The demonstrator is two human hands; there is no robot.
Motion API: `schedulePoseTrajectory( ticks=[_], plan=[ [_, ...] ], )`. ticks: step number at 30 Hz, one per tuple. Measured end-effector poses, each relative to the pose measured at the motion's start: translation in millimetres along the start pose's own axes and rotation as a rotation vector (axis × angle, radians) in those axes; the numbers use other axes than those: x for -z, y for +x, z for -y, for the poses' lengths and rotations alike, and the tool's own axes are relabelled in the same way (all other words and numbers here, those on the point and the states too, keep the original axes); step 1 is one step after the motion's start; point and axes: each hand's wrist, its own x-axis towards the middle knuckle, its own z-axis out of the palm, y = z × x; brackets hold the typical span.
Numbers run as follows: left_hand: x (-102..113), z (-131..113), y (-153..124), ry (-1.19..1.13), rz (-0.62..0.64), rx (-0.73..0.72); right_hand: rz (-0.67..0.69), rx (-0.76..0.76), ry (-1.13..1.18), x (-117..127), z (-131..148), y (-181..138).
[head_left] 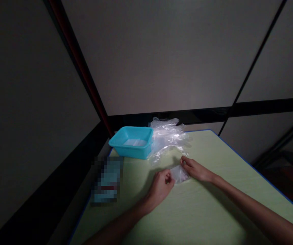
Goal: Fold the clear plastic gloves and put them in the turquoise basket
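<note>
Between my two hands, close to the tabletop, is a small clear plastic bag [179, 174]. My left hand [161, 185] pinches its left edge, fingers curled. My right hand [194, 169] is closed on its upper right edge with thumb and fingers together. Something faintly pinkish shows through the right part of the plastic, too blurred to name. Just beyond my hands lies a loose heap of clear plastic bags or film [170, 134], crumpled and shiny.
A turquoise plastic basket [133, 152] stands at the table's back left, with a flat whitish item inside. A pixelated object [108, 180] lies along the left edge. The pale green table [187, 214] has a blue rim, and wall panels [161, 68] rise behind it.
</note>
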Motion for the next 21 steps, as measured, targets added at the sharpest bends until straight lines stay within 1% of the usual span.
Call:
schedulePoseTrajectory(
  ticks=[6,10,12,14,16,17,18,21],
  plan=[
    [-1.7,10.5,11.4,-0.180,-0.040,0.148,-0.030,-0.100,0.111,-7.6,-13.7,9.1],
    [0.0,8.5,15.4,-0.266,-0.020,0.227,-0.043,-0.146,0.178,-6.4,-18.9,4.4],
    [1.1,7.3,18.4,-0.290,-0.001,0.256,-0.072,-0.154,0.190,-3.8,-18.6,-1.3],
    [2.1,6.7,21.6,-0.304,0.019,0.275,-0.158,-0.128,0.097,-1.7,-14.2,-9.3],
    [3.1,6.6,24.4,-0.311,0.040,0.288,-0.258,-0.057,-0.100,-1.6,-6.0,-18.7],
    [3.5,6.6,25.4,-0.312,0.049,0.293,-0.277,-0.005,-0.211,-2.8,-1.0,-23.4],
    [3.8,6.6,26.2,-0.311,0.056,0.297,-0.263,0.051,-0.308,-4.8,3.7,-27.7],
    [4.1,6.7,27.2,-0.295,0.060,0.303,-0.097,0.197,-0.516,-14.8,12.2,-36.0]
  ],
)
